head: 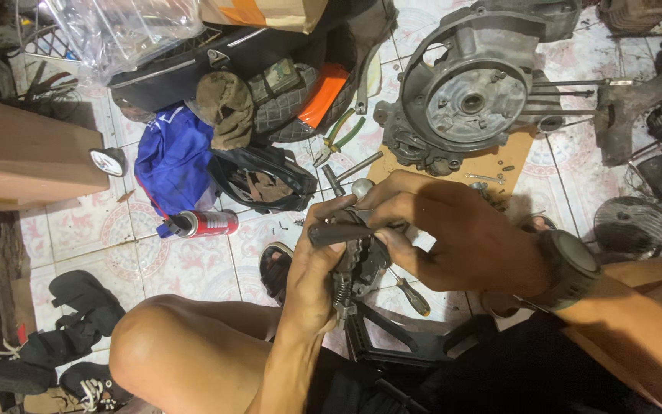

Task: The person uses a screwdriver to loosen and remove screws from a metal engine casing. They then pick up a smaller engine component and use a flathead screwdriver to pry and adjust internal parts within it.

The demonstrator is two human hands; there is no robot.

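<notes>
Both hands [392, 245] grip a dark metal part [358, 268], engine casing [469, 92] near, well apart.

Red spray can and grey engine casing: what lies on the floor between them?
Head view: black bag, green-handled pliers between red spray can and grey engine casing.

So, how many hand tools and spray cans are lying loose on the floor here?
Pliers, green-handled: 1
Screwdriver, by the right hand: 1
Spray can, red: 1
Total: 3
The left hand grips a dark metal part; that is not counted.
</notes>
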